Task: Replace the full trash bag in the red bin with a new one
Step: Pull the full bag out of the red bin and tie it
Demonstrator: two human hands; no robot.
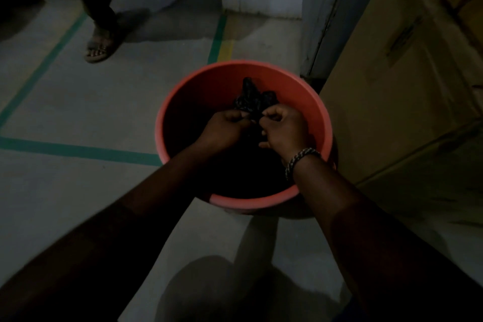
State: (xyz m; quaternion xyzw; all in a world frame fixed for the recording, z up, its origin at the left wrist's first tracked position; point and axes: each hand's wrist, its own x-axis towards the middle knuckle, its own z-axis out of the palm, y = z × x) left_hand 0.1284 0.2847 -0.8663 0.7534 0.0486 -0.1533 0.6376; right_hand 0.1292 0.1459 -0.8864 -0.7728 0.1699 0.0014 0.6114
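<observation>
A round red bin (180, 102) stands on the floor in front of me, seen from above in dim light. Inside it lies a black trash bag (252, 98), its gathered top bunched up toward the bin's far right. Both hands reach down into the bin. My left hand (224, 128) is closed on the bag's bunched top from the left. My right hand (283, 129), with a braided band on its wrist, grips the same bunch from the right. The bag's lower part is lost in the dark of the bin.
Another person's sandalled foot (100, 47) stands on the floor at the far left. Green tape lines (78, 150) cross the grey floor. A wall corner (324, 21) and large cardboard boxes (407, 81) close in tightly on the bin's right.
</observation>
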